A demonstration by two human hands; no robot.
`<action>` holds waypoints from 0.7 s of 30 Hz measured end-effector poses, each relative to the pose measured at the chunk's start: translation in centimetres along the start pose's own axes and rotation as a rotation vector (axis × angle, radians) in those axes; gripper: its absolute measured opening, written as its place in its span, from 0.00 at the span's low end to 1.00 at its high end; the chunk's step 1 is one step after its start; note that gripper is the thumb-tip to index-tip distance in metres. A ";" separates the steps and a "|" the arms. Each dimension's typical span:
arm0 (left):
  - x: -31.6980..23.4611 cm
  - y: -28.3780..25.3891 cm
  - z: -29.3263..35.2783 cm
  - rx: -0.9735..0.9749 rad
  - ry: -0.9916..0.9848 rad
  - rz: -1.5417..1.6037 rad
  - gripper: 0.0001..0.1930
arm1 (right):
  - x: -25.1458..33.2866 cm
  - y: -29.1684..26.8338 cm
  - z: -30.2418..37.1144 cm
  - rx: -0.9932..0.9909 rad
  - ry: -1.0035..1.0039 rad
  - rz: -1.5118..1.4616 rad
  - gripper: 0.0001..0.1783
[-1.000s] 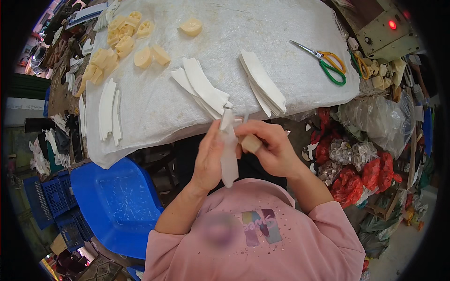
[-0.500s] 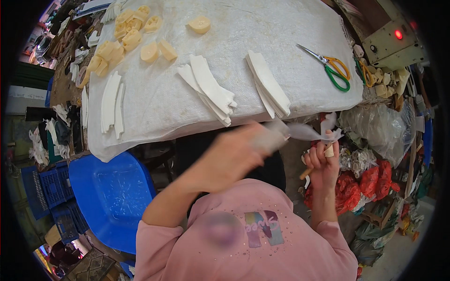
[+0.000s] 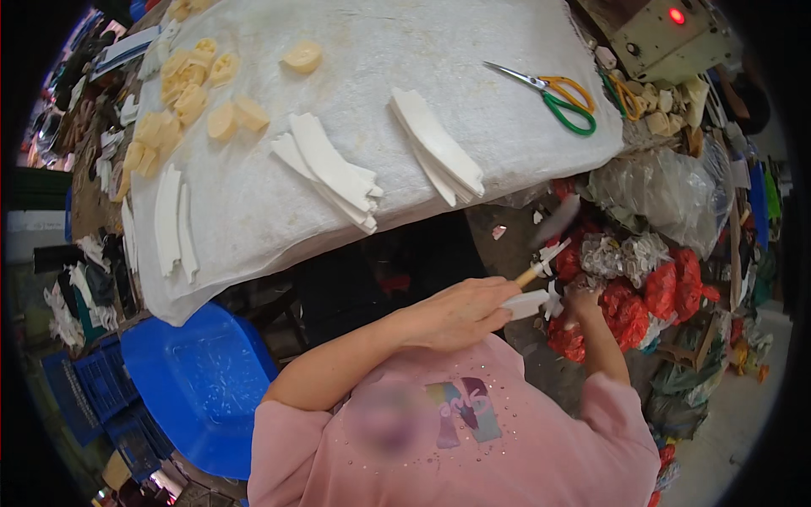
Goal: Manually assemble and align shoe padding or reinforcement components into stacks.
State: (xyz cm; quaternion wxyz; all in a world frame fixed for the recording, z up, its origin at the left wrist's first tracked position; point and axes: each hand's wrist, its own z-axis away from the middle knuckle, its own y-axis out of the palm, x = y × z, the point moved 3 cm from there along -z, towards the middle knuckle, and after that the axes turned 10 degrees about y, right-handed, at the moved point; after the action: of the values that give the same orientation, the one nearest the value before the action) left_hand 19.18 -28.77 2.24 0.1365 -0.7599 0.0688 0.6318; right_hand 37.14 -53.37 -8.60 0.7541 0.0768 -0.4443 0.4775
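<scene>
My left hand [image 3: 463,314] reaches to the right across my front, its fingers closed on a white block-like stack of strips [image 3: 525,304]. Against those fingers lies a slim wooden handle [image 3: 530,274] with a white end; which hand bears it, I cannot tell. My right hand [image 3: 583,301] is low beside the red plastic bags, its fingers blurred and partly hidden. A small white scrap [image 3: 553,301] shows between the hands. Above them is a smeared greyish-white thing [image 3: 561,218], too blurred to name. Stacks of curved white strips [image 3: 328,173] lie on the covered table.
A white sheet covers the table [image 3: 355,76]. On it lie cream-coloured moulded pieces [image 3: 190,80] and scissors [image 3: 553,97] with green and orange handles. A blue plastic basin [image 3: 198,380] stands at left. Red bags [image 3: 627,308] and clear plastic [image 3: 667,194] crowd the right. A metal box [image 3: 667,38] shows a red light.
My left hand has moved down and right with the white stack. My right hand, raised before with a wooden handle in it, has dropped toward the red bags. The whole view has shifted.
</scene>
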 end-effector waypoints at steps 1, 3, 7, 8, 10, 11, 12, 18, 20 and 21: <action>-0.1 -0.3 0.1 0.002 0.005 0.006 0.14 | -0.2 0.3 0.1 0.038 0.057 0.438 0.20; -0.5 -1.1 0.4 -0.071 -0.068 0.064 0.13 | 2.5 1.8 -0.4 0.125 0.272 0.377 0.26; -0.8 -1.1 -0.2 -0.081 -0.005 0.070 0.12 | 13.9 8.6 1.1 0.099 -0.219 -0.434 0.25; -0.8 -0.9 -0.1 -0.077 -0.003 0.069 0.12 | 14.8 10.2 1.2 0.225 -0.210 -0.681 0.20; -0.7 -1.3 0.9 -0.178 0.043 0.003 0.13 | 17.2 11.6 1.2 0.391 -0.272 -1.018 0.14; -1.1 -1.8 1.4 -0.179 0.044 0.004 0.13 | 18.6 11.4 1.0 0.428 -0.351 -1.114 0.12; -1.4 -2.8 2.1 -0.341 -0.121 0.096 0.15 | 19.6 10.5 0.7 0.329 -0.410 -1.124 0.12; -2.4 -5.7 4.6 -1.094 -0.035 0.485 0.22 | 22.6 15.8 2.5 0.039 -0.762 -0.024 0.16; -3.0 -5.2 4.3 -1.154 0.134 0.605 0.22 | 23.7 17.6 2.9 -0.049 -0.829 0.062 0.18; -2.6 -5.4 5.2 -1.166 0.135 0.597 0.22 | 24.0 18.0 2.8 -0.128 -0.886 0.090 0.19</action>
State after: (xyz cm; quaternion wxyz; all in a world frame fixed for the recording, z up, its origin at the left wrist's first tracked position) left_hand 15.28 -22.26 4.62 -0.4832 -0.6956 -0.0685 0.5272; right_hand 24.85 -29.63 5.38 0.4729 0.2078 -0.7559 0.4022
